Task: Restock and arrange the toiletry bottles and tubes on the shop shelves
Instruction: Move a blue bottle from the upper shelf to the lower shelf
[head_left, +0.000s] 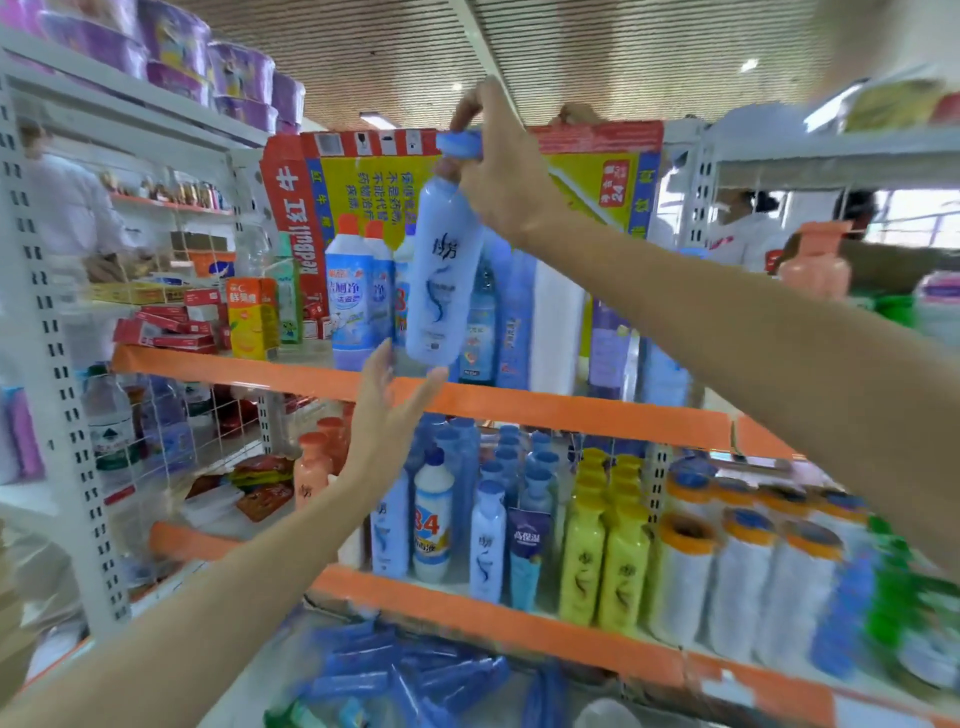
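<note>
Two orange-edged shelves (519, 405), slatted ceiling (597, 57)

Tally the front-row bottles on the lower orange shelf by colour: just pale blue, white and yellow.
Pale blue bottles: 2
White bottle: 1
Yellow bottles: 2
Total: 5

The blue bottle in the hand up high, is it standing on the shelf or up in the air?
In the air. The right hand grips the pale blue shampoo bottle by its neck, tilted, its bottom above the orange shelf edge.
</note>
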